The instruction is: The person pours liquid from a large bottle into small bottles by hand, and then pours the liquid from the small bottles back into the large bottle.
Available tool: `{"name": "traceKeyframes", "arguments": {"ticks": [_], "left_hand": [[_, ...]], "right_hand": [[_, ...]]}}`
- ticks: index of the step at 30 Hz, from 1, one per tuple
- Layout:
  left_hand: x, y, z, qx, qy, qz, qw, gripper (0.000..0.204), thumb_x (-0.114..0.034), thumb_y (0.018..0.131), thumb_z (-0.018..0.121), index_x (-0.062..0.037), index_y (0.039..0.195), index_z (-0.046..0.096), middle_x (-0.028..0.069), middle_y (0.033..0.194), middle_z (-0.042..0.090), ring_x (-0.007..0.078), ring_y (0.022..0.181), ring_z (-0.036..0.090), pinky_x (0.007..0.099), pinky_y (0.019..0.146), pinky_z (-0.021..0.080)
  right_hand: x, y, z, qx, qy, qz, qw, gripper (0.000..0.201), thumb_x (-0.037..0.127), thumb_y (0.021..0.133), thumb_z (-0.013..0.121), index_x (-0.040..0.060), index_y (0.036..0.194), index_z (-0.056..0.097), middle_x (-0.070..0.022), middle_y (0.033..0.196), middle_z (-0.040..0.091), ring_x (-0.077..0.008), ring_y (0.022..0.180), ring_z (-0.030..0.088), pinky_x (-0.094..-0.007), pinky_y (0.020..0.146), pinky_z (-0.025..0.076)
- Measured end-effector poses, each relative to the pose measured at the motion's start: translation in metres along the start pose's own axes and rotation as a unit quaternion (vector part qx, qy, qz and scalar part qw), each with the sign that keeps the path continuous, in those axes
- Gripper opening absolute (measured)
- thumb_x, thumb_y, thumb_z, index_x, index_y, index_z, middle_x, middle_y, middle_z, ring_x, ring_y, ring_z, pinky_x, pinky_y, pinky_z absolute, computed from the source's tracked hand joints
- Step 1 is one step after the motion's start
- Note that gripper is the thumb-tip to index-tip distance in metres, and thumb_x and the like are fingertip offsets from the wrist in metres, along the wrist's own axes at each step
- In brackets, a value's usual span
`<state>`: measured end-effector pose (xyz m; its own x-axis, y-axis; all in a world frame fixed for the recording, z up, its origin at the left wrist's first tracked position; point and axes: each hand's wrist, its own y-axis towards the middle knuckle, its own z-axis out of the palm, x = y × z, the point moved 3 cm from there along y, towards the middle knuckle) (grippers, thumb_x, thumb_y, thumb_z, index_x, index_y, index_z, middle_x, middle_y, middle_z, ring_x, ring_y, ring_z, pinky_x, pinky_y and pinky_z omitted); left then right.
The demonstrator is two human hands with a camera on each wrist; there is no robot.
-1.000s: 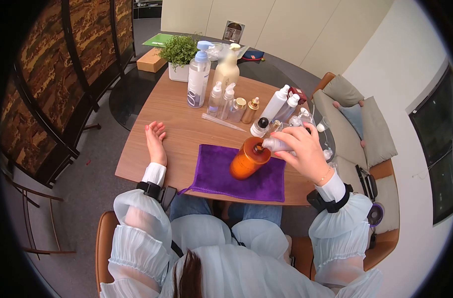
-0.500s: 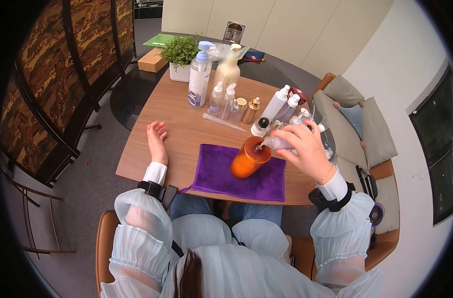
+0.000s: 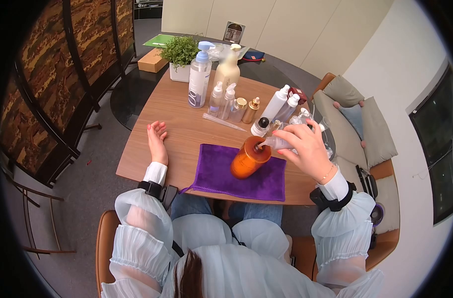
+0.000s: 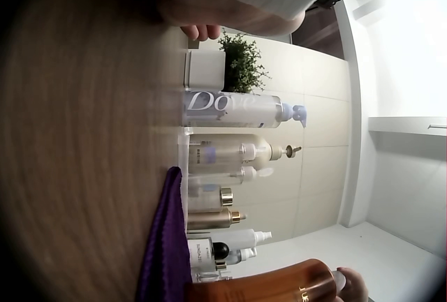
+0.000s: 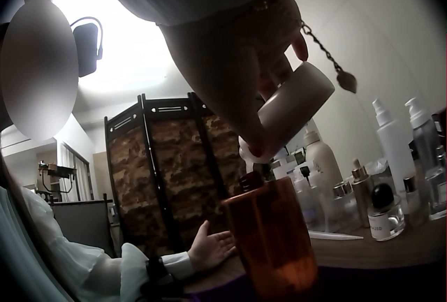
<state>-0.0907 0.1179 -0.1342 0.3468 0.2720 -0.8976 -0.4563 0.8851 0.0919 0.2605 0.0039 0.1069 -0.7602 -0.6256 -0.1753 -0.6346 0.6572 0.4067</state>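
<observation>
My right hand (image 3: 308, 151) grips a small pale bottle (image 5: 297, 110) between thumb and fingers. That bottle is tipped, its mouth just over the narrow neck of an amber bottle (image 3: 249, 160). A whitish strand shows between the mouth and the neck. Unheld, the amber bottle stands upright on a purple cloth (image 3: 211, 176). My left hand (image 3: 157, 144) lies on its side on the table to the left of the cloth, fingers relaxed, holding nothing.
Behind the cloth stand a clear pump bottle (image 3: 199, 84), a cream pump bottle (image 3: 227, 72), a gold dropper bottle (image 3: 250, 111) and a black-capped bottle (image 3: 259, 127). A thin pale strip (image 3: 224, 121) lies before them. A potted plant (image 3: 178, 52) is at the back left.
My right hand has shifted very slightly to the right with the small bottle, and a whitish strand shows more clearly below its mouth. My left hand and the amber bottle hold their places.
</observation>
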Motion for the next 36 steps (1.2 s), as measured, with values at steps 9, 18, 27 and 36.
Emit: {"name": "traceKeyframes", "arguments": {"ticks": [9,18,27,36], "left_hand": [[0.001,0.001,-0.001,-0.002,0.003,-0.002,1.000,0.063,-0.056,0.099,0.029,-0.0025,0.128,0.046,0.0128,0.121,0.056,0.0212,0.114,0.052,0.0353,0.097,0.038],[0.001,0.000,0.000,-0.002,0.006,-0.001,1.000,0.064,-0.057,0.099,0.029,-0.0021,0.127,0.047,0.0131,0.121,0.056,0.0218,0.114,0.052,0.0355,0.097,0.038],[0.000,0.001,-0.001,0.000,0.012,-0.001,1.000,0.063,-0.056,0.099,0.029,-0.0025,0.127,0.047,0.0120,0.120,0.056,0.0206,0.113,0.052,0.0346,0.096,0.039],[-0.003,-0.001,0.001,-0.003,0.018,-0.004,1.000,0.060,-0.055,0.100,0.028,-0.0039,0.125,0.047,0.0110,0.120,0.056,0.0203,0.113,0.052,0.0343,0.095,0.038]], "right_hand": [[0.002,0.001,-0.001,-0.002,-0.005,-0.007,1.000,0.048,0.023,0.070,0.078,0.0203,0.115,0.063,0.0010,0.099,0.059,-0.0184,0.097,0.056,-0.0476,0.101,0.032],[0.004,0.004,-0.002,0.008,-0.015,-0.014,1.000,0.048,0.022,0.069,0.078,0.0209,0.114,0.063,0.0013,0.099,0.059,-0.0180,0.097,0.056,-0.0479,0.101,0.033],[0.017,0.017,-0.001,-0.005,-0.090,-0.078,0.993,0.032,0.015,0.072,0.070,0.0195,0.103,0.064,0.0000,0.094,0.058,-0.0192,0.095,0.056,-0.0487,0.102,0.034],[0.036,0.045,-0.008,0.044,-0.185,-0.245,0.951,0.007,0.013,0.075,0.059,0.0100,0.081,0.059,-0.0050,0.083,0.054,-0.0216,0.090,0.056,-0.0460,0.110,0.031]]}}
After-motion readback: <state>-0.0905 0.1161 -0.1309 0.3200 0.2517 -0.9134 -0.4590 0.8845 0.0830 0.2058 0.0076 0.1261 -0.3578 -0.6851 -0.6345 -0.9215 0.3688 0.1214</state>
